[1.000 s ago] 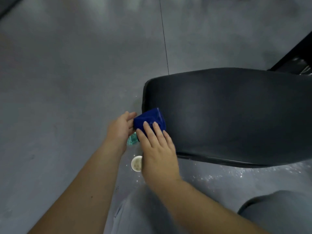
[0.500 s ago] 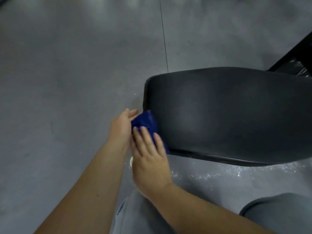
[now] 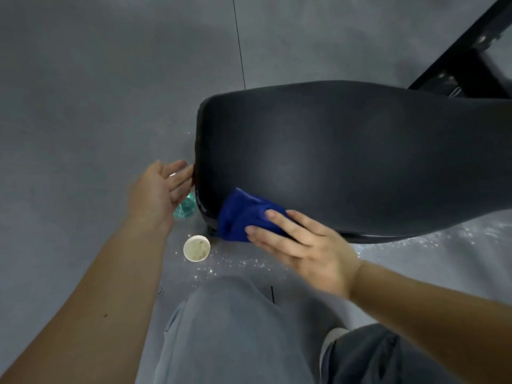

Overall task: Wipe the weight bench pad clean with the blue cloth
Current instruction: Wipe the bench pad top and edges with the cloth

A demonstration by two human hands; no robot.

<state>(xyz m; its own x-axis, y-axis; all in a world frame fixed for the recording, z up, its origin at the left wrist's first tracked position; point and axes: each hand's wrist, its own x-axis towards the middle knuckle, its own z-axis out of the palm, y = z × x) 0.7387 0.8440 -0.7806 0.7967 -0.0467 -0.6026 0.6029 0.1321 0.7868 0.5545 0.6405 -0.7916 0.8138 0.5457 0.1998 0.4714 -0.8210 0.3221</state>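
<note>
pad top point(image 3: 346, 151) open; cup point(image 3: 196, 248), bottle point(image 3: 185, 207) below edge

This looks like a gym or workout room: a black padded weight bench pad point(image 3: 346, 151) fills the middle, a black metal frame point(image 3: 468, 65) with bolted joints stands behind it, and the plain grey floor point(image 3: 110, 92) is crossed by a thin seam point(image 3: 239, 51).

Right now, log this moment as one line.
phase: wiping | right hand: flat on cloth, pressing it to near corner of pad | left hand: open beside pad end | floor: cup, glittery specks
</note>
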